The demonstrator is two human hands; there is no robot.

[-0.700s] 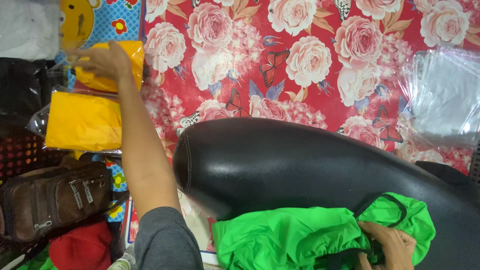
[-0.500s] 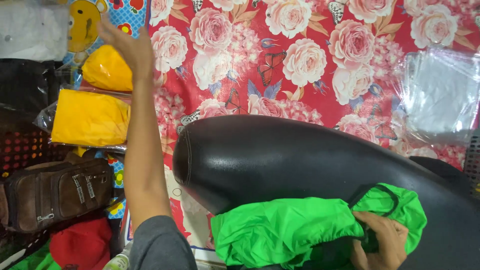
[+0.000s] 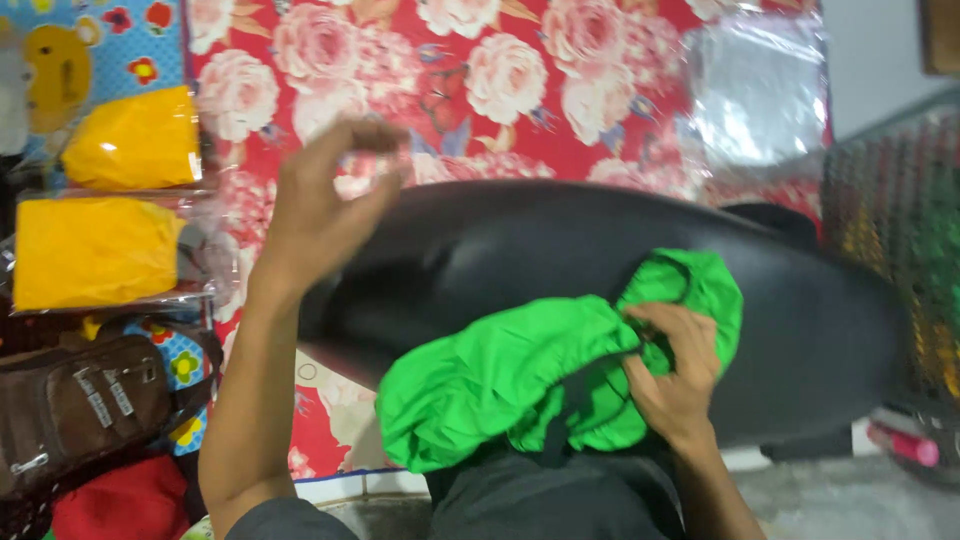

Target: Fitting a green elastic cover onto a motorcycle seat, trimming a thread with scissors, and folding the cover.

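Red floral cloth (image 3: 560, 60) fills the upper frame, with a black seat (image 3: 500, 250) lying across the middle on top of it. At lower centre a green cover (image 3: 500, 375) is bunched on the seat, its long axis running from lower left up to the right. At its right end the right hand (image 3: 675, 375) grips the green folds, fingers curled tight. Up at centre left the blurred left hand (image 3: 320, 205) is raised, holding nothing, fingertips pinched together, well apart from the cover. Yellow packets (image 3: 95, 250) in clear plastic lie at far left, one partly cut off, above a brown bag (image 3: 80, 405)
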